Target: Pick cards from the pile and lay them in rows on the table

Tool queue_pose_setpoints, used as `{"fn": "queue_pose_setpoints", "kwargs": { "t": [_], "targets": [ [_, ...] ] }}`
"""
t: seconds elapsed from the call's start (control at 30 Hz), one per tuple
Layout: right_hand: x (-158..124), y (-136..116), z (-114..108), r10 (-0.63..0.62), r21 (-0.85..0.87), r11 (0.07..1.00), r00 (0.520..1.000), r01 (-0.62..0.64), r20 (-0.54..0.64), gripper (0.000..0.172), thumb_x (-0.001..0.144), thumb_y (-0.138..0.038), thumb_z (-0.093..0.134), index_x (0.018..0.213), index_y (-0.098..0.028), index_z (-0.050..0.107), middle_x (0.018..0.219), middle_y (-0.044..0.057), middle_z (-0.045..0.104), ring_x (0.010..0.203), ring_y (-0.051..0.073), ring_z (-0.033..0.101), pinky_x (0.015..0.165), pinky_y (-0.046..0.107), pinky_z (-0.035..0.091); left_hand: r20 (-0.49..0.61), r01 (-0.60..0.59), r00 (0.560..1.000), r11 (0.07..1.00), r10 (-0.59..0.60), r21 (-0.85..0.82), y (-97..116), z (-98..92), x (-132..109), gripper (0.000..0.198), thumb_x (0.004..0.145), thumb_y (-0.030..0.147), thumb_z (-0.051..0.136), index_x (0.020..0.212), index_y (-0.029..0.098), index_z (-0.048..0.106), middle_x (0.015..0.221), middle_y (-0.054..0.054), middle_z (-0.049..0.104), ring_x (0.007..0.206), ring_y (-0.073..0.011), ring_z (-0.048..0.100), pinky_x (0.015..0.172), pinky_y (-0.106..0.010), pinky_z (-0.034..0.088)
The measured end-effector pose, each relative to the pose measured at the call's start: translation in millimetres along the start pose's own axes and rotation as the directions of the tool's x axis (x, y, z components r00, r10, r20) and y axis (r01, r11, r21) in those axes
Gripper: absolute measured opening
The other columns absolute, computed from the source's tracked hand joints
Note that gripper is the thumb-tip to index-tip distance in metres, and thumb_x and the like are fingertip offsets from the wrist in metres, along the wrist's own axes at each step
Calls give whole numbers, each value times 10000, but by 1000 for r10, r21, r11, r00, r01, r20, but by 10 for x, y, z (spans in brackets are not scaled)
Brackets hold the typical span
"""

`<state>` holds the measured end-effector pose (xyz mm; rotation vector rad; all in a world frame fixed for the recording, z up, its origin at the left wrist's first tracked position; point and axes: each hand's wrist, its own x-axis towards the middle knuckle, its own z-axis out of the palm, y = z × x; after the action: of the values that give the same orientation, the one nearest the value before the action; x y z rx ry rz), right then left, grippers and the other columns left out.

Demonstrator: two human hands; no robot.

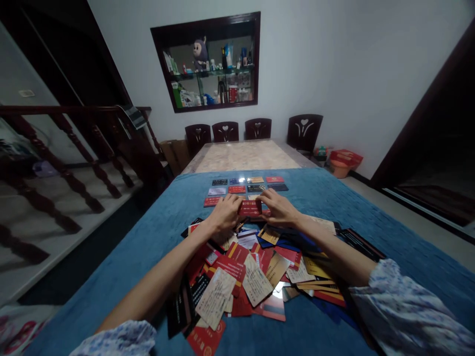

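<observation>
Between my two hands a red card (250, 208) with pale print is held up by its left and right edges. My left hand (226, 212) pinches its left side, and my right hand (276, 207) grips the right side. Just beyond them, cards lie in rows on the blue cloth, among them a red card (236, 189), a white card (216, 191) and a dark card (219, 182). Under my forearms spreads a loose, overlapping pile of cards (237, 277) in red, cream, black, gold and blue. My hands partly hide the nearest row.
A blue cloth (148, 257) covers the near part of the long table; the marbled top (248, 154) shows at the far end. Dark chairs (225, 131) stand behind it. To the left runs a wooden railing (67, 133); on the right floor sits a red bag (347, 157).
</observation>
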<state>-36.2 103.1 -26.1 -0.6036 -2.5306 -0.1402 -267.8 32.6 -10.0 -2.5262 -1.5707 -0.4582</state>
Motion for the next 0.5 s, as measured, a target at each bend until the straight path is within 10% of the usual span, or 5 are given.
{"fn": "queue_pose_setpoints", "kwargs": {
  "t": [0.5],
  "targets": [
    [515,-185,218,-35,60,998,993,28,111,355,784,-272,695,1111,-148,634,1075,123,573,1040,262,488,848,378,474,50,98,994,995,-99,12,-439,-174,-264,455,765,159,612,1219,195,592,1208,-134,579,1146,-303,526,942,-448,475]
  ]
}}
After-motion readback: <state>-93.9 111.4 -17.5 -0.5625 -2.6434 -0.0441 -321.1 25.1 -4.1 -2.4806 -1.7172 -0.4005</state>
